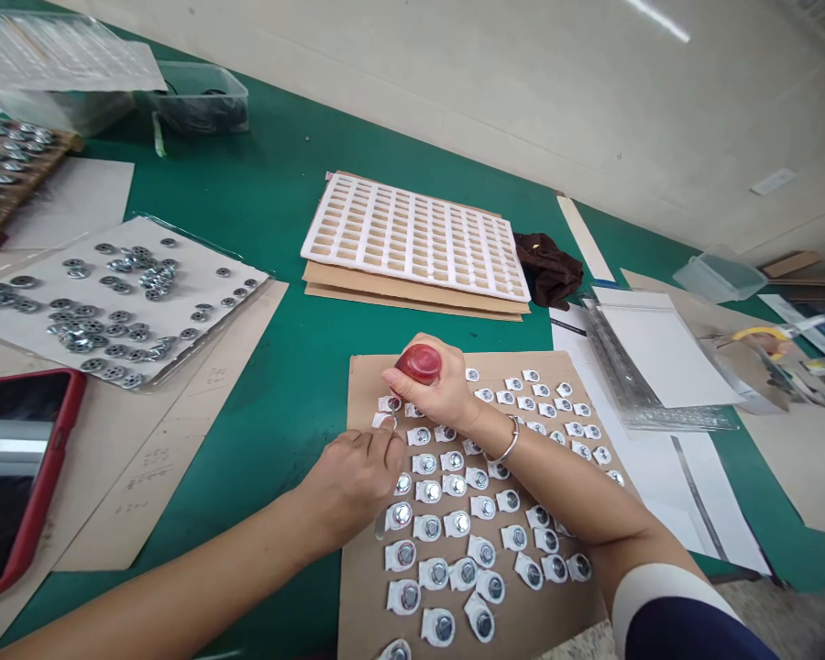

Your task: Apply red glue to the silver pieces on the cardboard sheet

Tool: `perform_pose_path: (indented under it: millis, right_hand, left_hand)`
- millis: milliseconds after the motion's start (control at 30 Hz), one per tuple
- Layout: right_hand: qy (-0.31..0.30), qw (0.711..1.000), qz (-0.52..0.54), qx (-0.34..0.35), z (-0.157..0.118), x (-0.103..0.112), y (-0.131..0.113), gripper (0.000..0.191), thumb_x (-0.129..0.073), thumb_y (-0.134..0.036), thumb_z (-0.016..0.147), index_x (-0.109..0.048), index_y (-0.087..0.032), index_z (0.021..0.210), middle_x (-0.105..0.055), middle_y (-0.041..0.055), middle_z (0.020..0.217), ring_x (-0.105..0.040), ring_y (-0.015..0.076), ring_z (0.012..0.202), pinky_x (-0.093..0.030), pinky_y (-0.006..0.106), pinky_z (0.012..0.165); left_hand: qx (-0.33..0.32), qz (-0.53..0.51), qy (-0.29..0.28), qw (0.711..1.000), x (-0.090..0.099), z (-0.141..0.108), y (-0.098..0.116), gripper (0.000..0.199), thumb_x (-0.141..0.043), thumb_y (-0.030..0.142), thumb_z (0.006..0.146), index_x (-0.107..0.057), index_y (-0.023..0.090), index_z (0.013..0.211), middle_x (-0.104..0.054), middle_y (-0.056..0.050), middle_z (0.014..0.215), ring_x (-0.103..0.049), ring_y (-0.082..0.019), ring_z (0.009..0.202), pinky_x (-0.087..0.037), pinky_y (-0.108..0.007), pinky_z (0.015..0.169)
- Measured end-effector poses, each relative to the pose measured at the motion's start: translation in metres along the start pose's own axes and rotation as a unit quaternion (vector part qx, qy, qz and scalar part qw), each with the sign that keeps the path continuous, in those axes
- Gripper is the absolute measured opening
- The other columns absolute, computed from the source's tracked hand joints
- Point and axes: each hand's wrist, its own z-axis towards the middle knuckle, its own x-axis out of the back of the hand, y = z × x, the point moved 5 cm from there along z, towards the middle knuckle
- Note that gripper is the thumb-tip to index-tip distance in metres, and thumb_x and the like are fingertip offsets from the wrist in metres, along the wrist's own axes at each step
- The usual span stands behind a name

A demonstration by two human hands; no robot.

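My right hand (pixel 442 390) is wrapped round a rounded red handle (pixel 421 364) above the upper left part of a brown cardboard sheet (pixel 368 605). Just below it, my left hand (pixel 357 472) has its fingers bent at a small white-tabbed part (pixel 383 421); what the fingertips pinch is hidden. Rows of white tabs with round metal pieces (pixel 457 523) lie across the cardboard. The tool's lower end is hard to make out near the left fingertips.
A white gridded tray (pixel 419 234) rests on cardboard behind. Loose metal discs (pixel 86 330) lie on a sheet at left, near a red-cased phone (pixel 24 477). Dark cloth (pixel 546 269), clear plastic sleeves (pixel 609 367) and a plastic box (pixel 719 275) are at right.
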Motion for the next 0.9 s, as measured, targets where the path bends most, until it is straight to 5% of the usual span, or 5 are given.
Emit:
perform_pose_path:
  millis: [900]
  right_hand:
    - [0.019, 0.999, -0.006, 0.028, -0.0005, 0.0068, 0.0020, 0.024, -0.071, -0.036, 0.073, -0.053, -0.020, 0.069, -0.053, -0.0015, 0.066, -0.051, 0.0121, 0.059, -0.044, 0.028, 0.056]
  left_hand:
    - [-0.014, -0.008, -0.022, 1.000, 0.0010, 0.0001, -0.0019, 0.021, -0.040, -0.003, 0.074, -0.058, 0.005, 0.082, -0.068, -0.020, 0.080, -0.063, -0.022, 0.055, -0.053, -0.034, 0.047]
